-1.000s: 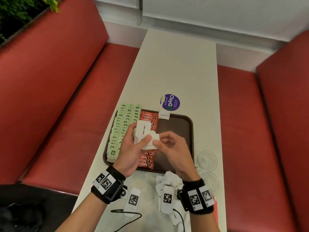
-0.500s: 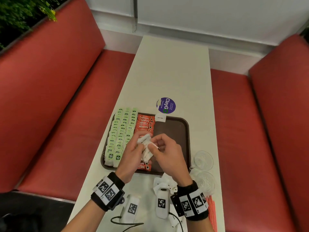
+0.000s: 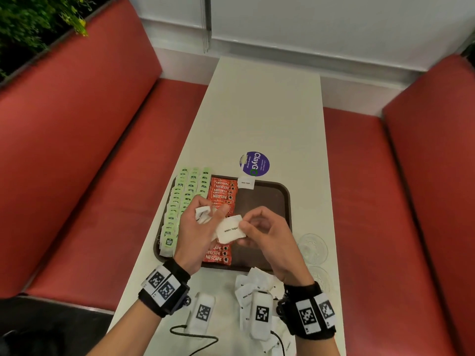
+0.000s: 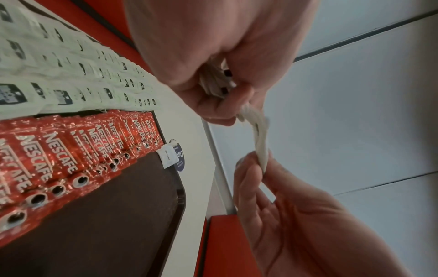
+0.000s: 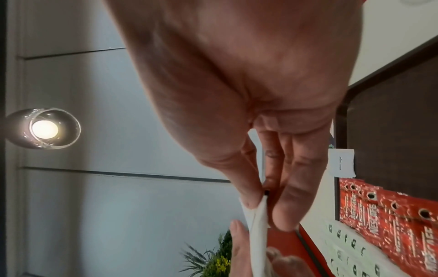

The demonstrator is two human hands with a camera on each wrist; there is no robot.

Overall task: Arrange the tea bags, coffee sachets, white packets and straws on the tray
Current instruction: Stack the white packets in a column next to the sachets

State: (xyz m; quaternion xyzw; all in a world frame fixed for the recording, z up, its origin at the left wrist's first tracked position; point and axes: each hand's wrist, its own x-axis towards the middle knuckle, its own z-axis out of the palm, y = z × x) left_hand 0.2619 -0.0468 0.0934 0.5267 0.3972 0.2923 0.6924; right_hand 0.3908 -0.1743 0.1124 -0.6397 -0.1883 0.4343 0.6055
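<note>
A dark brown tray [image 3: 267, 201] lies on the table, with rows of green tea bags [image 3: 185, 194] along its left side and red coffee sachets [image 3: 222, 191] beside them. One white packet [image 3: 246, 182] sits at the tray's far edge. Above the tray my left hand [image 3: 199, 224] grips a small bunch of white packets [image 3: 203, 214]. My right hand [image 3: 259, 229] pinches a single white sugar packet [image 3: 230, 229] by its right edge; the left thumb still touches it. In the left wrist view that packet [image 4: 260, 146] stretches between both hands.
A loose pile of white packets [image 3: 254, 286] lies on the table near the front edge, among two white tagged devices [image 3: 261, 314] and a black cable. Two clear glass pieces [image 3: 312, 247] sit right of the tray. A purple sticker [image 3: 254, 163] is beyond it. Red benches flank the table.
The hands have drawn slightly apart over the tray. My right hand has pulled one sugar packet sideways out of the bunch held in my left hand.
</note>
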